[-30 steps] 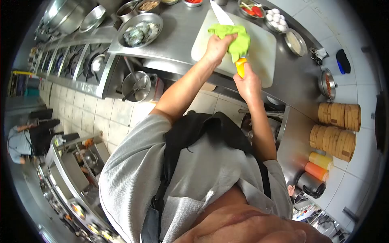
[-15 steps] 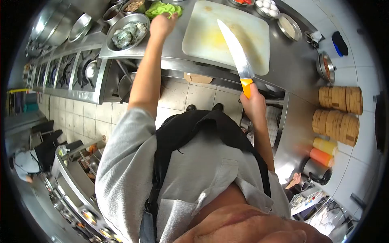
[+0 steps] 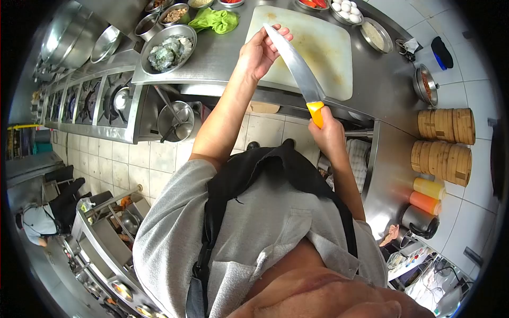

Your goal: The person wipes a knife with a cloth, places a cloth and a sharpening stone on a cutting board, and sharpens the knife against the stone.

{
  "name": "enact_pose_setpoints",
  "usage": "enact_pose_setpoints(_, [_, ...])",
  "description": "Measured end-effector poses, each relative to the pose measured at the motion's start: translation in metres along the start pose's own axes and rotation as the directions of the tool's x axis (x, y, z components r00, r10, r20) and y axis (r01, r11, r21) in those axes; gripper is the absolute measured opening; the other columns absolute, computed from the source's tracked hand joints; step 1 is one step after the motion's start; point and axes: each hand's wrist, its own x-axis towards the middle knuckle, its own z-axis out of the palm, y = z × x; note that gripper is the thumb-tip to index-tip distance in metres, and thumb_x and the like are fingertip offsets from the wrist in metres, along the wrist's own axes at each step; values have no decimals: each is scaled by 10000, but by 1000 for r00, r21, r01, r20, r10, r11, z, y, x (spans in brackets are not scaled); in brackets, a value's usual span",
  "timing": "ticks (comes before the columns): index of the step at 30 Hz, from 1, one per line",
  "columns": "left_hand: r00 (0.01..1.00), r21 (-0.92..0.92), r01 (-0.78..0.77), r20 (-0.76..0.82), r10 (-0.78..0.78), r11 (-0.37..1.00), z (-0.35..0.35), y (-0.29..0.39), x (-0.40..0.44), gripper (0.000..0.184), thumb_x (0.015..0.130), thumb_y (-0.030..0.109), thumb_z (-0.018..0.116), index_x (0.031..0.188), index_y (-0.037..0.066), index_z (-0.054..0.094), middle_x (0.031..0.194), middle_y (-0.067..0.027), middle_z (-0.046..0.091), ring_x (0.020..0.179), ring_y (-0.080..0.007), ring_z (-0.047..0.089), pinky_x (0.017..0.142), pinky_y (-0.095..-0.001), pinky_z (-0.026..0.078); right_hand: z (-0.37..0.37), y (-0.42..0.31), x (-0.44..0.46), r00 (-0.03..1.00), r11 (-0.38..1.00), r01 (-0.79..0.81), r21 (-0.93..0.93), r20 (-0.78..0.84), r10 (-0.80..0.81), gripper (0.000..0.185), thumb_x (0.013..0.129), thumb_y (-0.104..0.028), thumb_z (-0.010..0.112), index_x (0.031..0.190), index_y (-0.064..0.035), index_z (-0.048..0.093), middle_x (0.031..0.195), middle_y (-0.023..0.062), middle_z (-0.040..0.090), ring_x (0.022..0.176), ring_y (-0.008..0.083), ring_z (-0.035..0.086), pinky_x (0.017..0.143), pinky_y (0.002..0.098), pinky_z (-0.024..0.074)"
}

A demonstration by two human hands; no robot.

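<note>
My right hand [image 3: 327,131] is wrapped round the yellow handle of a large knife [image 3: 300,69], its blade slanting up and left over the front-left part of a white cutting board [image 3: 328,47]. By the blade's tip, at the board's left edge, my left hand [image 3: 261,53] is palm up with its fingers apart; whether it touches the blade I cannot tell. A crumpled green cloth [image 3: 216,20] lies on the steel counter left of the board. Left of the cloth, a metal bowl [image 3: 190,53] holds greyish shrimp-like pieces.
Beyond the board are bowls of eggs [image 3: 347,10] and pale powder [image 3: 375,35]. Bamboo steamers [image 3: 446,126] and sauce bottles [image 3: 425,202] stand at the right. Stove burners [image 3: 112,100] are at the left, and a person [image 3: 40,220] is far left.
The green cloth has gone from the blade to the counter on the left, let go by my left hand. That hand has come back beside the blade, which stays in my right hand.
</note>
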Motion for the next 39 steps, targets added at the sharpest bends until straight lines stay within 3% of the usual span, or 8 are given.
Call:
enact_pose_setpoints(8, [995,213,10,-100,11,977,-15,-6,10,401,1085,287,455,1324,-26,531,1226,-191,669,1125,-301,668,1049,-433,504,5,13,5,999,999,-31,14,-41,31,351,854,-205,699,1164,-90,584,875,266,686,855,474,664,724,529,527])
enact_pose_setpoints(13, [966,434,61,-251,55,899,-47,-11,10,402,1004,302,599,1245,-19,582,1013,-133,730,862,-224,711,823,-344,544,-8,37,62,996,997,-62,-40,-63,59,463,864,-289,680,1279,-104,593,949,241,708,888,450,675,779,515,540])
enact_pose_setpoints(20, [996,713,81,-73,-41,697,-38,-18,-7,354,1040,297,590,1180,-25,635,910,-98,727,790,-184,685,829,-332,546,6,86,120,979,957,11,-291,-189,-69,277,883,-354,682,965,-89,672,1082,135,702,926,365,694,821,487,550])
enact_pose_setpoints(23, [998,780,63,-53,-35,622,-53,-10,-10,333,1041,310,587,1173,10,647,929,-87,734,802,-167,684,832,-319,522,-26,103,92,946,979,-13,-204,-321,-54,302,886,-403,683,922,-103,699,1033,104,714,930,344,696,805,476,543])
enact_pose_setpoints(27, [997,832,46,-71,23,552,-61,-1,-9,316,1040,299,588,1160,12,644,928,-94,736,807,-170,685,825,-317,517,-80,154,58,869,909,-409,-79,-337,362,354,905,-463,667,997,-124,709,884,88,729,905,312,699,770,457,528])
enact_pose_setpoints(31, [998,837,25,-53,36,546,-48,-2,6,302,1043,278,594,1139,-4,642,912,-109,727,807,-191,688,832,-333,536,-133,223,50,749,872,-476,115,-466,470,377,917,-459,662,1025,-101,713,866,94,722,771,272,710,730,423,536])
enact_pose_setpoints(36, [998,886,-3,-29,62,464,-28,-15,30,315,1043,291,599,1113,-13,639,896,-114,716,795,-198,686,817,-340,548,-203,314,77,534,617,-423,664,-368,761,529,931,-508,673,1161,-32,693,991,53,718,666,139,659,582,289,512])
enact_pose_setpoints(39, [999,918,-9,-12,52,396,-16,-26,42,309,1040,287,607,1107,-12,639,892,-110,713,794,-195,685,813,-332,547,-234,370,106,473,542,-421,727,-334,815,652,946,-552,640,1314,-16,607,1083,91,704,710,190,691,574,308,539])
